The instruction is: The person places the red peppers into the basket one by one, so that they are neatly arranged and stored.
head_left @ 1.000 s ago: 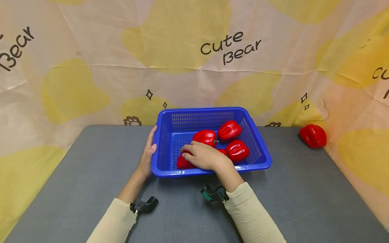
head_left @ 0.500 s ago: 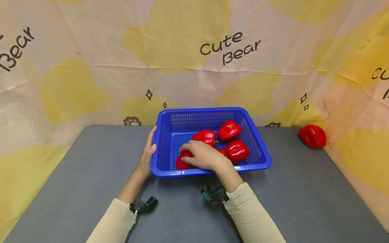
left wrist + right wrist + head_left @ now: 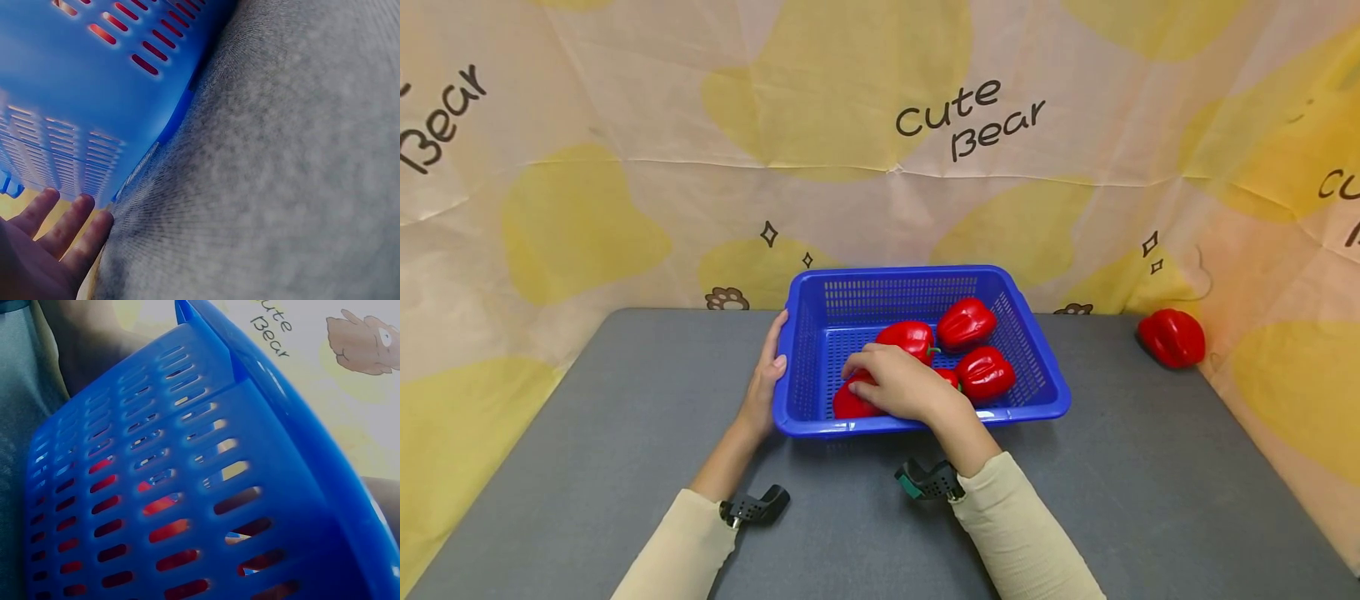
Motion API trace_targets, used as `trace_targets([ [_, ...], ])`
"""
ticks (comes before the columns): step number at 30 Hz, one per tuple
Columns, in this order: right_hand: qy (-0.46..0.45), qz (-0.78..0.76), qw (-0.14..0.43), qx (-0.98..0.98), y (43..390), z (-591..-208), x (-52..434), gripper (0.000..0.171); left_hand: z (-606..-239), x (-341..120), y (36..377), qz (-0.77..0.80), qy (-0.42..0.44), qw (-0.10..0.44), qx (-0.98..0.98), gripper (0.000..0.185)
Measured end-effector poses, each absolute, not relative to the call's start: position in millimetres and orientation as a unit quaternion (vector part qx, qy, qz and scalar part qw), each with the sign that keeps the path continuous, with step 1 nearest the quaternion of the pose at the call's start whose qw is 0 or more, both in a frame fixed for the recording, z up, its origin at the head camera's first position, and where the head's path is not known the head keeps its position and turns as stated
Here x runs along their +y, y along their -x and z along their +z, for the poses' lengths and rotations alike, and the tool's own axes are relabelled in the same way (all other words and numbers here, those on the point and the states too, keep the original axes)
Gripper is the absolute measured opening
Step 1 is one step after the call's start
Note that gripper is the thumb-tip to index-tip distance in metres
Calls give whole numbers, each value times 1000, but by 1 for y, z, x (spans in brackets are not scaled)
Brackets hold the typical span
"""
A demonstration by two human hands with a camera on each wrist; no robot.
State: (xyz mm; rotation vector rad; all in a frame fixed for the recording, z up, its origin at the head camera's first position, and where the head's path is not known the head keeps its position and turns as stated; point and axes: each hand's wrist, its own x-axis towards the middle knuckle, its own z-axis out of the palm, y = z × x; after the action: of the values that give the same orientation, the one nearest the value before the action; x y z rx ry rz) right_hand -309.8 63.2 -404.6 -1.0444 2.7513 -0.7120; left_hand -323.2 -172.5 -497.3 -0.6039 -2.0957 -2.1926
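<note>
A blue plastic basket [image 3: 801, 367] with slotted walls rests on the grey table and holds several red bell peppers. My left hand [image 3: 762, 379] lies against the basket's left side; in the left wrist view its fingers [image 3: 65, 231] look fairly straight beside the slotted wall. Inside the basket, my right hand [image 3: 898, 382] grips a red bell pepper [image 3: 848, 404] in the near left part, its fingers curled over the top. Beyond that hand lies another bell pepper [image 3: 904, 336] with a green stem. The basket wall [image 3: 144, 481] hides the right fingers in the right wrist view.
One more red bell pepper [image 3: 1171, 337] sits outside the basket, at the table's far right edge. Two further peppers, one at the back [image 3: 966, 323] and one nearer [image 3: 986, 372], fill the basket's right part. A printed cloth [image 3: 850, 100] hangs behind the grey table [image 3: 625, 433].
The right hand's fingers have shifted slightly over the near-left bell pepper, which has moved a little to the left. The left hand and the basket stay almost still.
</note>
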Motion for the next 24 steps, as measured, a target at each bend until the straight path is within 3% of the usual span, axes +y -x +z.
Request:
trace_targets([
  [7, 342, -242, 40, 907, 310, -405, 62, 20, -498, -172, 323, -705, 192, 29, -682, 69],
  [24, 303, -200, 61, 930, 309, -406, 64, 20, -497, -172, 322, -709, 196, 27, -677, 70],
])
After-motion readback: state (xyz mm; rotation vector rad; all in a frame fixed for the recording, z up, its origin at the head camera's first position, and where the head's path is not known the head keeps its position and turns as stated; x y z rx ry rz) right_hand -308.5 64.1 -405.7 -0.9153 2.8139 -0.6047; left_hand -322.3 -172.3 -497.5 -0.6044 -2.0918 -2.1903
